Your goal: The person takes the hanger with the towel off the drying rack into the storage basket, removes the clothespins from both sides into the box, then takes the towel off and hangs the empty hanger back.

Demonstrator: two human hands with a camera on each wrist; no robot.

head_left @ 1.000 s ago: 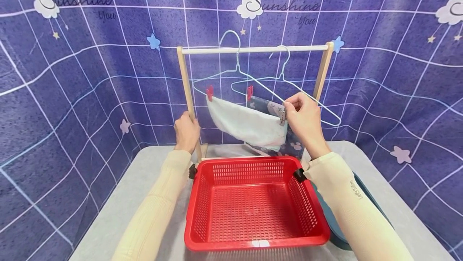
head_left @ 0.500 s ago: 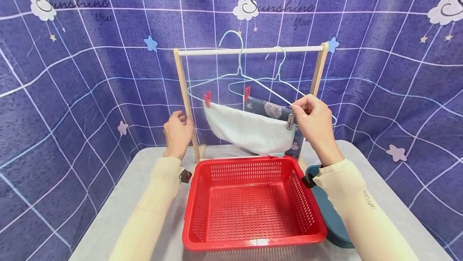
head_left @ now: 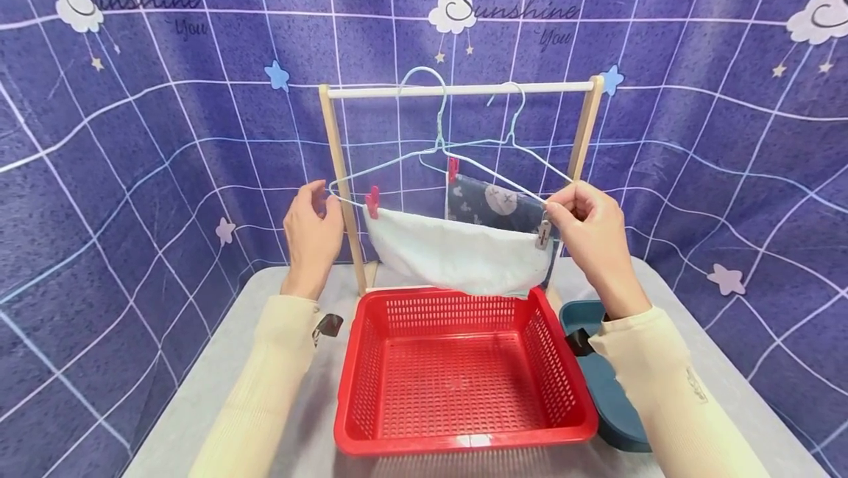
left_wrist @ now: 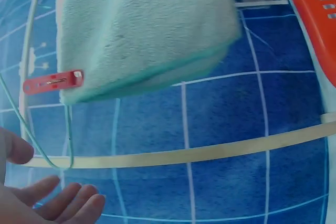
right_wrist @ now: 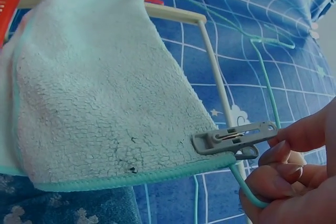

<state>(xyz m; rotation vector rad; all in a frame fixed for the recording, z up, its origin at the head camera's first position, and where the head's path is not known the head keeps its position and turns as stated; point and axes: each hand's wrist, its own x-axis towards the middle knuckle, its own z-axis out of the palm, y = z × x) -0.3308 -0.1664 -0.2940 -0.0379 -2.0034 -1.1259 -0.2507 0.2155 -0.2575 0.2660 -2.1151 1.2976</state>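
Note:
My right hand [head_left: 592, 242] pinches the right end of a pale teal wire clothes hanger [head_left: 440, 128], beside a grey clothespin [right_wrist: 233, 139]. That pin and a red clothespin [head_left: 373, 202] fix a folded white towel [head_left: 457, 253] with teal edging to the hanger. At the hanger's left end is my left hand [head_left: 313, 235]; in the left wrist view its thumb and relaxed fingers lie either side of the wire, apparently apart from it. The hanger's hook overlaps the rack's white rail [head_left: 556, 88]; whether it rests there I cannot tell.
A second hanger [head_left: 513, 124] on the rail carries a dark patterned cloth [head_left: 500, 202], partly behind the white towel. A red perforated basket [head_left: 464, 445] stands before the rack, with a dark teal tub [head_left: 616, 397] at its right. The rack's wooden left post [head_left: 347, 213] is near my left hand.
My left hand has let go of the rack's left post and moved left to the hanger's end. My right hand has moved the hanger and towel lower and nearer, its end shifting right.

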